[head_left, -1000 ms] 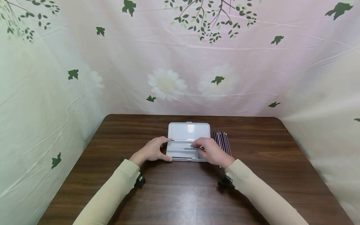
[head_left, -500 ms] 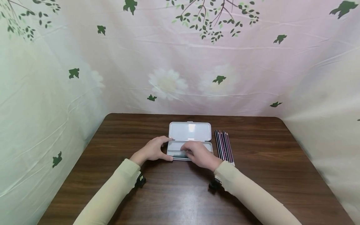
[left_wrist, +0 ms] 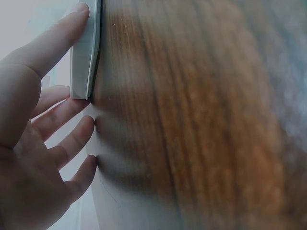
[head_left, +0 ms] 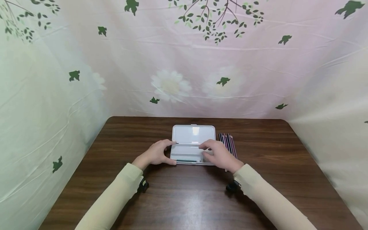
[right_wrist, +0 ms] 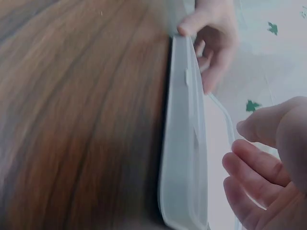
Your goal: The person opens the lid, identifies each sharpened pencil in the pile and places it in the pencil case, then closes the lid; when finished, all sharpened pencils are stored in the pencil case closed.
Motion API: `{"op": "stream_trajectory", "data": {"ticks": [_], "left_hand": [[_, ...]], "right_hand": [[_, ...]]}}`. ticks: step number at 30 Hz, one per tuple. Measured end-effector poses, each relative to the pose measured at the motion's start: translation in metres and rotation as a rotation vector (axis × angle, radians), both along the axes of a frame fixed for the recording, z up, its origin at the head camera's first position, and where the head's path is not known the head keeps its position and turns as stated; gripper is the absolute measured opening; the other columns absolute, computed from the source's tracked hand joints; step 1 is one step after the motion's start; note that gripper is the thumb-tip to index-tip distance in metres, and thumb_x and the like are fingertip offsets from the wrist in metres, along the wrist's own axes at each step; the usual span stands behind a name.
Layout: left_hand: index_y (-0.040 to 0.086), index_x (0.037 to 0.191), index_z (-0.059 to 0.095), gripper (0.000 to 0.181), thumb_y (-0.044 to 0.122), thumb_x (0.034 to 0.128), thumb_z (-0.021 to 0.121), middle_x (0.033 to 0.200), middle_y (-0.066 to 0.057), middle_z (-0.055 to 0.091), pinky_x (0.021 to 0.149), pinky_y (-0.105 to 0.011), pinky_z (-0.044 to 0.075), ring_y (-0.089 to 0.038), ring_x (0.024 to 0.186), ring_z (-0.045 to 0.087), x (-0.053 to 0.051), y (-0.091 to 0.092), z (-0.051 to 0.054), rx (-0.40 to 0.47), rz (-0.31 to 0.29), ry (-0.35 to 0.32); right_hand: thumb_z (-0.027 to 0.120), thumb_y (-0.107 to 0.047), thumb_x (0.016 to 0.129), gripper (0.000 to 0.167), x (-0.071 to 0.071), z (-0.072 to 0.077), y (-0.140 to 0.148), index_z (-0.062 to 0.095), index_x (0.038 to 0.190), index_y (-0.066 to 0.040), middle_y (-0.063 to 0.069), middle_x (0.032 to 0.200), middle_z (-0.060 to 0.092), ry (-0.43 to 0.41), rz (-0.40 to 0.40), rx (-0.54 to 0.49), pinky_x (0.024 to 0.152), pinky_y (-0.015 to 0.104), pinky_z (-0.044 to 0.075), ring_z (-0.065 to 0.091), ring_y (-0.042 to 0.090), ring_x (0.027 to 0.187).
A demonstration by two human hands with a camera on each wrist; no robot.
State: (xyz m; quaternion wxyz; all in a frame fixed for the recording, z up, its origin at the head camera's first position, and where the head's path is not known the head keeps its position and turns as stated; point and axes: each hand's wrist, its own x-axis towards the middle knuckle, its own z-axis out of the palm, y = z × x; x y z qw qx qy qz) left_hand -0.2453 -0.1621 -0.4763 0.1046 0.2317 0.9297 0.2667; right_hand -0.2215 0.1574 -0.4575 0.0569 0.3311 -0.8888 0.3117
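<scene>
A white pencil case (head_left: 184,149) lies on the table with its lid (head_left: 194,134) raised at the back. A dark green pencil (head_left: 185,160) rests in the long front compartment. My left hand (head_left: 156,152) holds the case's left end, thumb at the front and index finger at the back corner. The left wrist view shows the thumb against the case wall (left_wrist: 82,72). My right hand (head_left: 219,155) hovers over the right part of the case, fingers loosely bent, holding nothing; the right wrist view shows its fingers apart.
Several dark and purple pencils (head_left: 229,143) lie side by side just right of the case, partly hidden by my right hand. The brown wooden table (head_left: 184,198) ends at a printed cloth (head_left: 184,57) behind.
The right hand carried the green pencil left and down into the front compartment, let go, then moved back right, empty. The left hand stayed on the case.
</scene>
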Motion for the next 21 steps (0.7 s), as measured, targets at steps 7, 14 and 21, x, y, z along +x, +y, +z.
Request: {"op": "stream_trajectory", "data": {"ticks": [7, 14, 21], "left_hand": [[0.016, 0.154, 0.055, 0.097, 0.053, 0.0733, 0.095, 0.143, -0.001, 0.061, 0.1, -0.044, 0.05, -0.021, 0.112, 0.059, -0.002, 0.0, -0.002, -0.002, 0.005, -0.002], [0.017, 0.154, 0.054, 0.097, 0.052, 0.074, 0.095, 0.145, -0.001, 0.06, 0.102, -0.044, 0.05, -0.021, 0.115, 0.059, 0.0, 0.0, 0.0, 0.002, 0.014, -0.014], [0.017, 0.154, 0.054, 0.096, 0.05, 0.0744, 0.095, 0.146, -0.002, 0.059, 0.102, -0.045, 0.05, -0.022, 0.115, 0.059, 0.001, 0.0, 0.002, 0.014, 0.012, -0.022]], "right_hand": [[0.077, -0.006, 0.094, 0.023, 0.001, 0.002, 0.029, 0.076, 0.116, -0.003, 0.007, 0.109, 0.075, 0.02, -0.056, 0.019, 0.079, 0.041, 0.06, 0.07, 0.024, 0.093], [0.079, -0.005, 0.091, 0.022, 0.0, 0.0, 0.064, 0.076, 0.113, -0.004, 0.006, 0.106, 0.076, 0.029, -0.139, 0.018, 0.084, 0.046, 0.058, 0.071, 0.023, 0.096], [0.08, -0.004, 0.09, 0.02, 0.0, -0.006, 0.101, 0.076, 0.11, -0.004, 0.008, 0.103, 0.073, 0.002, -0.216, 0.061, 0.077, 0.042, 0.057, 0.069, 0.022, 0.089]]}}
